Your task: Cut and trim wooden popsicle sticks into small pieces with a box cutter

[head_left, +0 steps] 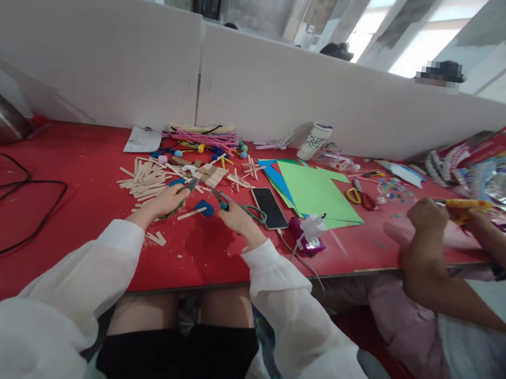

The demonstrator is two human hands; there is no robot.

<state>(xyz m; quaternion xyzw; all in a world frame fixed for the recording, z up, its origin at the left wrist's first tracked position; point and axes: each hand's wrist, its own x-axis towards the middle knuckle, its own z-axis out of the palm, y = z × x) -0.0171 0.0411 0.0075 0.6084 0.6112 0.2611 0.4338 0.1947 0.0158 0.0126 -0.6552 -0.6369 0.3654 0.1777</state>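
My left hand (168, 197) rests on the red table (92, 192), fingers closed round a green pipe cleaner and a small grey-tipped piece at its fingertips. My right hand (236, 215) is closed on a green pipe cleaner (254, 212) that loops toward the phone, with a small tool-like tip at its fingers. Between the hands lie a blue round piece (206, 207) and a wooden stick (192, 213). A heap of wooden craft sticks (146, 179) sits just beyond my left hand.
A black phone (269, 207), green and blue paper sheets (316, 192), a purple glue gun (307, 235), scissors (359, 196), a paper cup (315, 142) and pipe cleaners (204, 137). A black cable (4, 217) loops left. Another person's hands (424, 229) work at right. White partition behind.
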